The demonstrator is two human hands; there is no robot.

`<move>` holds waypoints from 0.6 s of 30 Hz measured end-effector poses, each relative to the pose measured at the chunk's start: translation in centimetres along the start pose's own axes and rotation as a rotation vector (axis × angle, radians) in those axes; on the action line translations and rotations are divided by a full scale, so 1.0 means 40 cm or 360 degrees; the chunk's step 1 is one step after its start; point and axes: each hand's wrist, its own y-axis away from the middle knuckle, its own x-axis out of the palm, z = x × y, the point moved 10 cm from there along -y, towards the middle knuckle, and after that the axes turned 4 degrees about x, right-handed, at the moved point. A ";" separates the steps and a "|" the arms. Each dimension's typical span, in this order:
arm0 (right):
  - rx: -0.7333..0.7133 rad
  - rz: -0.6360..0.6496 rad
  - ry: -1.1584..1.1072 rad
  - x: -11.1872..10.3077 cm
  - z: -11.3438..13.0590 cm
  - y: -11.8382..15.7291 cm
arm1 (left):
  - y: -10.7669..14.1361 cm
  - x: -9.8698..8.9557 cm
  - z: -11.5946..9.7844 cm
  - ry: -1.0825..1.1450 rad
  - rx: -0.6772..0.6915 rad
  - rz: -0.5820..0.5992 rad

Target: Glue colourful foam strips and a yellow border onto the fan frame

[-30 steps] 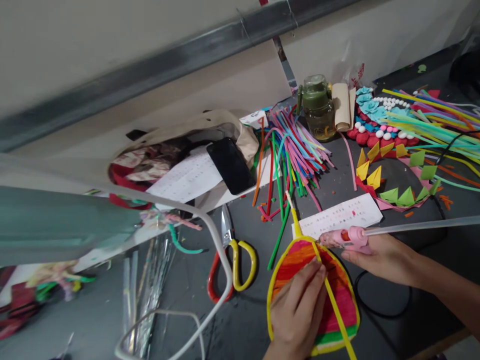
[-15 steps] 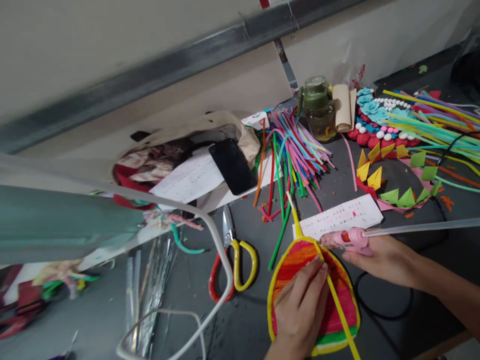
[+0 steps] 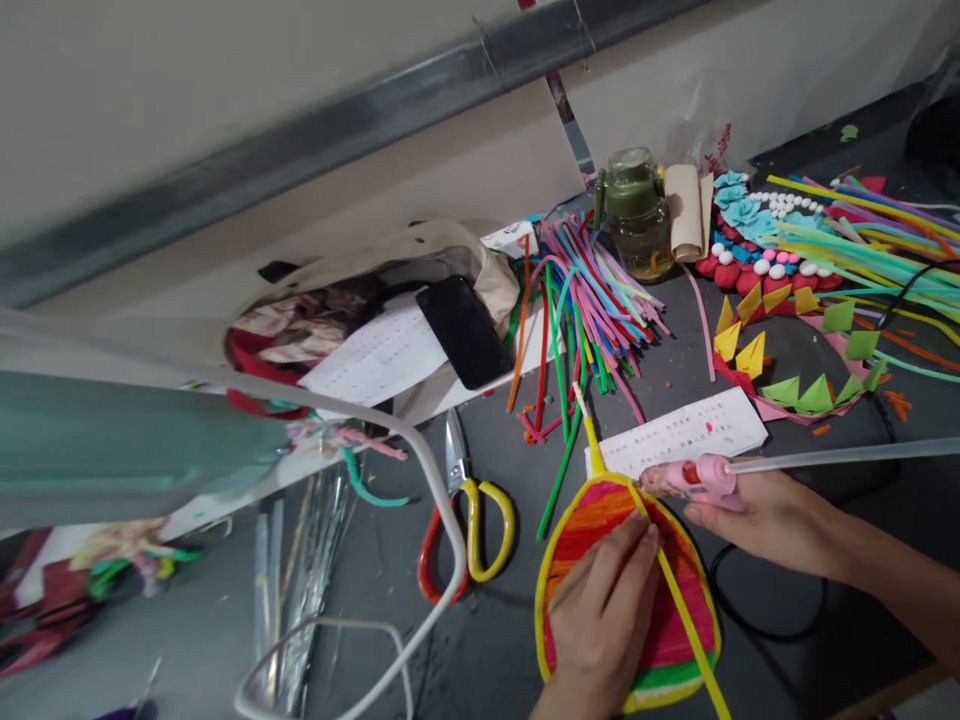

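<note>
A round piece with red, orange, pink and green bands (image 3: 679,645) lies flat on the table. Yellow edging runs around it, and a yellow stem with a pale tip (image 3: 590,440) sticks out at its top. My left hand (image 3: 604,610) rests over the piece, its fingertips closed on a yellow pipe cleaner (image 3: 686,620) that slants across the front to the lower right. My right hand (image 3: 780,525) grips a pink glue gun (image 3: 701,482), its nozzle at the upper edge close to the strip's top end. A clear glue stick (image 3: 840,457) juts from the gun's back.
Scissors with red and yellow handles (image 3: 491,530) lie left of the piece. Behind are pipe cleaners (image 3: 600,290), a phone (image 3: 465,332), a green bottle (image 3: 636,215) and a paper-point ring (image 3: 806,395). A white curved frame (image 3: 439,480) crosses the left foreground. A black cord (image 3: 780,635) loops at right.
The loose lower end of the yellow pipe cleaner has shifted slightly to the right. Both hands and the glue gun stay almost in place.
</note>
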 end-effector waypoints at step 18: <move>-0.0019 -0.0010 -0.0004 -0.002 -0.001 -0.003 | -0.008 0.016 -0.011 -0.0020 0.0070 0.0065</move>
